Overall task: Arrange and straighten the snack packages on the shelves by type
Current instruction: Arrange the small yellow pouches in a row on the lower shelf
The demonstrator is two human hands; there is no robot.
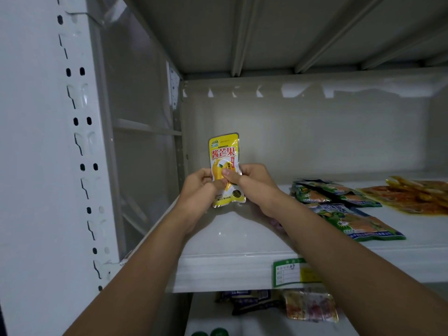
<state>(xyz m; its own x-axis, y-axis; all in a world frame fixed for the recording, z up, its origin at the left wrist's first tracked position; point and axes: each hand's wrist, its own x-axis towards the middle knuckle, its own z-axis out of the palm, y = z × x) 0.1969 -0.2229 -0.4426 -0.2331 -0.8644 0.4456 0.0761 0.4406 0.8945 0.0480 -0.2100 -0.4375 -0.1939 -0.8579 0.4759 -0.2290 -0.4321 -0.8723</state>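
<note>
Holding the yellow packet upright above the left end of the shelf, left hand and right hand each pinch its lower half, thumbs on the front. Green packets and orange packets lie flat farther right.

Yellow mango packet upright near shelf's left end; green packets and orange packets flat to its right.

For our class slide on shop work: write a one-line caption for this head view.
Both hands, left hand and right hand, hold a yellow mango snack packet upright over the shelf.
</note>
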